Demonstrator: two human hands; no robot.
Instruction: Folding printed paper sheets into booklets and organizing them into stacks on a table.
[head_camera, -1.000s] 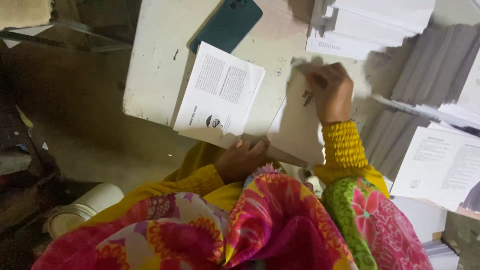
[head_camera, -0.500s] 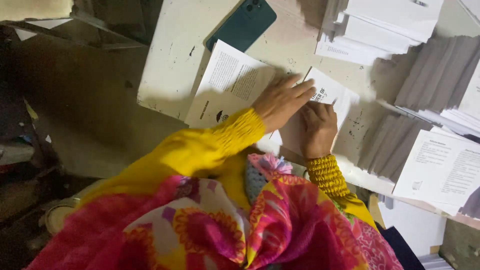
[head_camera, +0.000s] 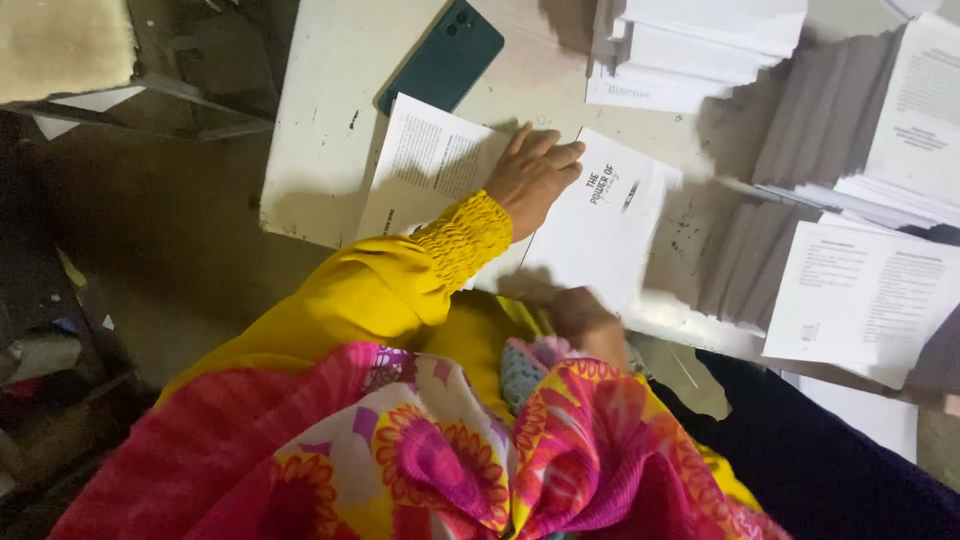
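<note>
The left hand lies flat and open, its fingers stretched, pressing on the white printed sheet on the table. Half a second ago both hands were together on this sheet; now the right hand has pulled back to the table edge, at 6 o'clock from the left hand. It is blurred and in shadow, so I cannot tell whether it is open or closed. It seems the sheet is now held down by one hand only.

At 9 o'clock from the left hand lies a second printed sheet, partly under the yellow sleeve. At 11 o'clock is a dark green phone. At 1 o'clock stand stacks of paper, and at 3 o'clock more printed sheets, well apart.
</note>
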